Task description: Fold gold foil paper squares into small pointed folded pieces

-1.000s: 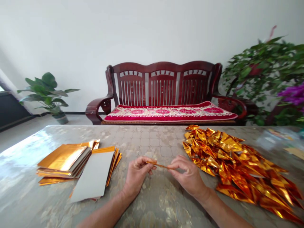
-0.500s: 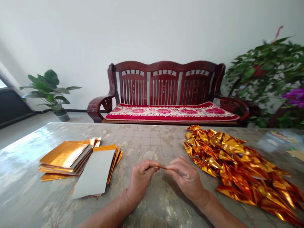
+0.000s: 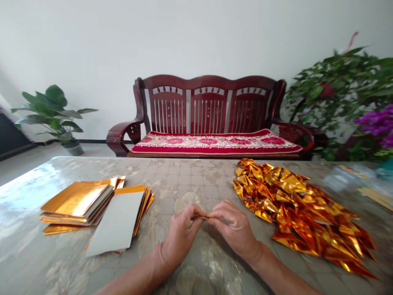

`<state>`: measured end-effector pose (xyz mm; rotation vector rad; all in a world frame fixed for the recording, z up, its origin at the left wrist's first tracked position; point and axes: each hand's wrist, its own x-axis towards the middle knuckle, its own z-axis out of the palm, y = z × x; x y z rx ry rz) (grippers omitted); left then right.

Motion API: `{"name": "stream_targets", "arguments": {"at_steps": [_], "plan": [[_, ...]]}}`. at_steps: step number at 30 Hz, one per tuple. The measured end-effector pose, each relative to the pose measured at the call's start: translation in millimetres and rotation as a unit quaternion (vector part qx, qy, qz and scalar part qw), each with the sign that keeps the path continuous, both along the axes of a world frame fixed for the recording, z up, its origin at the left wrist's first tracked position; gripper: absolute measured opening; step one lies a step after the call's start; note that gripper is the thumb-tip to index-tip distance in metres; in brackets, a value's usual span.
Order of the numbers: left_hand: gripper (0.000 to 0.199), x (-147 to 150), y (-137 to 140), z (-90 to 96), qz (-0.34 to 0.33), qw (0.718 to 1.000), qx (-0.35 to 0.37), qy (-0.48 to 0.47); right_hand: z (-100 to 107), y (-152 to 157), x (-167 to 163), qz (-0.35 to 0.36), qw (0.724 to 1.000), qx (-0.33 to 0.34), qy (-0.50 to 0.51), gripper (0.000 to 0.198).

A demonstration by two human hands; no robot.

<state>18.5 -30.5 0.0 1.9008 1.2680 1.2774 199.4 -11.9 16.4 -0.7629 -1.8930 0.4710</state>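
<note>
Over the middle of the table, my left hand (image 3: pixel 181 230) and my right hand (image 3: pixel 236 228) meet at their fingertips. Both are closed in a pinch on a thin, narrow piece of folded gold foil paper (image 3: pixel 204 217), mostly hidden by the fingers. Left of my hands lies a stack of flat gold foil paper (image 3: pixel 75 198). A second stack overlaps it, its top sheet (image 3: pixel 115 223) showing a grey-white face with a gold strip at the far edge. A heap of folded gold foil pieces (image 3: pixel 290 205) spreads to the right of my right hand.
The table (image 3: pixel 172 176) has a patterned, glossy cover. A clear plastic bag (image 3: pixel 348 178) and a tan card piece (image 3: pixel 376 198) lie at the far right. Beyond stands a dark red wooden bench (image 3: pixel 208 102), with potted plants (image 3: pixel 57 114) at left and leafy greenery (image 3: pixel 331 88) at right.
My fingertips have drawn closer together, and less of the folded foil paper shows between them. The whole view has shifted slightly, moving the surroundings left.
</note>
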Motion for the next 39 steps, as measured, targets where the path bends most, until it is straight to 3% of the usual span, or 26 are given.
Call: {"name": "stream_targets", "arguments": {"at_steps": [6, 17, 33, 39], "plan": [[0.008, -2, -3, 0.7, -0.041, 0.999, 0.016, 0.006, -2, 2, 0, 0.013, 0.997, -0.060, 0.050, 0.007], [0.013, -3, -4, 4.4, -0.047, 0.997, 0.054, 0.023, -5, 2, 0, 0.049, 0.992, -0.092, 0.075, 0.008], [0.015, -4, -7, 2.0, -0.011, 0.990, 0.094, 0.109, 9, -5, -4, 0.012, 0.998, -0.047, 0.031, 0.010], [0.016, -3, -6, 1.6, -0.017, 0.989, 0.107, 0.096, 12, -7, -6, -0.002, 0.999, -0.038, 0.026, 0.012]]}}
